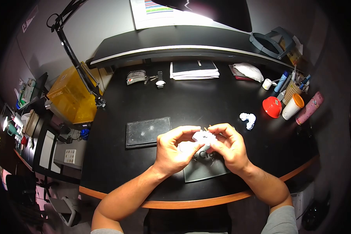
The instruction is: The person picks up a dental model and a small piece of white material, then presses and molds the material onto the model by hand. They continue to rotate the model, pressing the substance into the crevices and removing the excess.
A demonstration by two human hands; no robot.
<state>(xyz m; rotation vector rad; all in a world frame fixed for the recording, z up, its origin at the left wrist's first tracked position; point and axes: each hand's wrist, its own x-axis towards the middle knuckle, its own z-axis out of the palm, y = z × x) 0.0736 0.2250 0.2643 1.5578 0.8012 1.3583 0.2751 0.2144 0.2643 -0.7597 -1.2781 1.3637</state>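
Note:
My left hand and my right hand meet over the desk. Between their fingertips they pinch a small, bumpy white piece, gripped from both sides. Its kind is hard to make out, since fingers and glare cover parts of it. Beneath my hands lies a dark sheet with printed letters, partly hidden by them. A curved, lumpy white piece rests on the desk to the right, apart from my right hand. Left of my hands is a flat black case.
A red bowl, an orange-lidded bottle, a pink case and a pen holder stand at right. Along the back lie a pouch, a watch and notebooks. A lamp arm rises at left beside a yellow box.

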